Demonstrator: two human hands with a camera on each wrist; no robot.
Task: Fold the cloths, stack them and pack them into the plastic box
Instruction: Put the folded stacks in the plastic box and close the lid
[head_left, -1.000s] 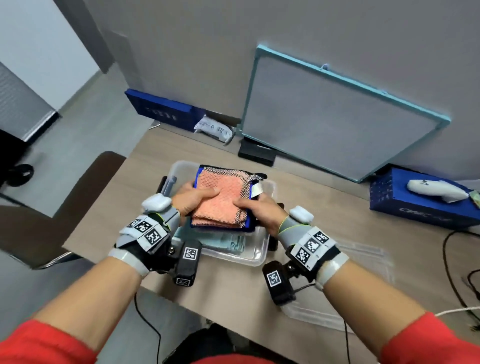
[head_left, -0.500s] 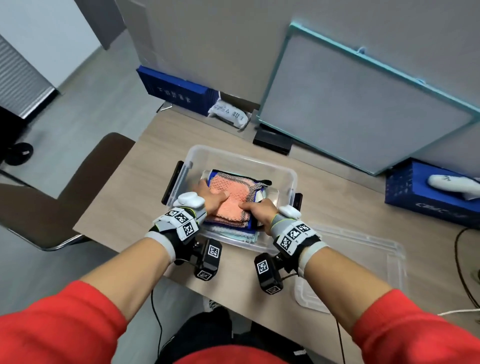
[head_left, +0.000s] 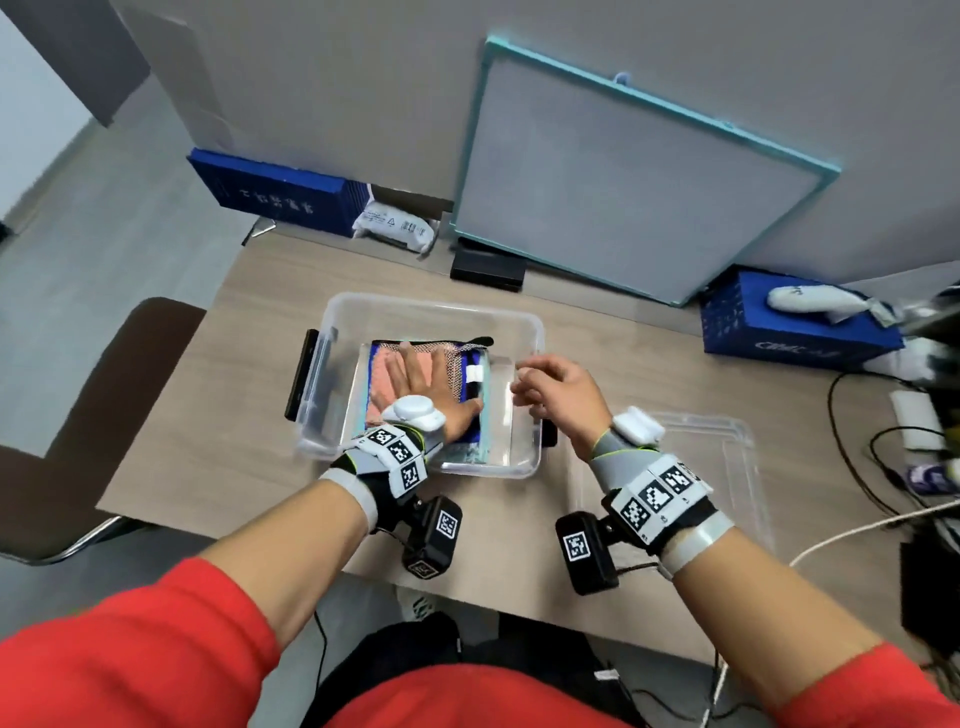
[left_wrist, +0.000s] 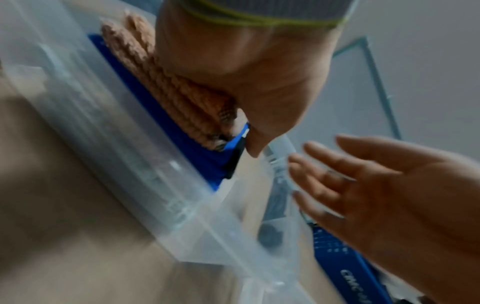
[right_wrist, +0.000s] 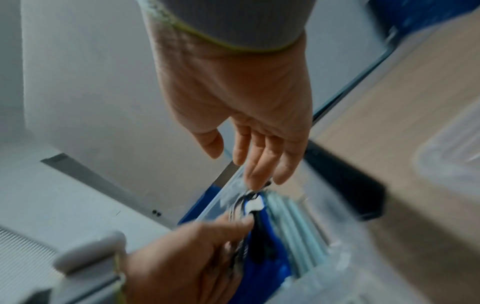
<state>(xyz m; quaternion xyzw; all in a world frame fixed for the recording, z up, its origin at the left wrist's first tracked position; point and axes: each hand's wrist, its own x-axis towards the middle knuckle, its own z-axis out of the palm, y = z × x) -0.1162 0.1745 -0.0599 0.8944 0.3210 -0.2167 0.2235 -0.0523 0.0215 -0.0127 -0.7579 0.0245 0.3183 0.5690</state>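
Head view: the plastic box (head_left: 524, 332) stands on the wooden table (head_left: 249, 322), and the stack of folded cloths (head_left: 470, 364) lies inside it, nearer to the box's left half. On top is the orange cloth (head_left: 382, 366), under it a blue cloth (head_left: 475, 415), and a pale green cloth (head_left: 485, 439) shows at the near edge. The left hand (head_left: 421, 382) lies flat on the orange cloth, its fingers straight and a little spread, the palm pressing down. The right hand (head_left: 558, 392) is above the right rim of the box, apart from the cloths, with fingers loosely curled and holding nothing. A clear lid (head_left: 727, 441) lies on the table to the right of the box. A framed board (head_left: 634, 192) leans on the wall behind.

Left wrist view: the heel of the left hand (left_wrist: 249, 72) presses on the folded edge of the orange cloth (left_wrist: 166, 86), which lies on the blue cloth (left_wrist: 182, 139) inside the box wall (left_wrist: 145, 181). The right hand (left_wrist: 384, 189) is near, open, fingers apart and nearly straight. This view is blurred.

Right wrist view: the right hand (right_wrist: 249, 115) hangs over the box with relaxed fingers close together, not touching the cloths. Below it the left hand (right_wrist: 187, 253) rests on the stack, beside the blue cloth (right_wrist: 262, 263) and the pale green cloth (right_wrist: 298, 232).
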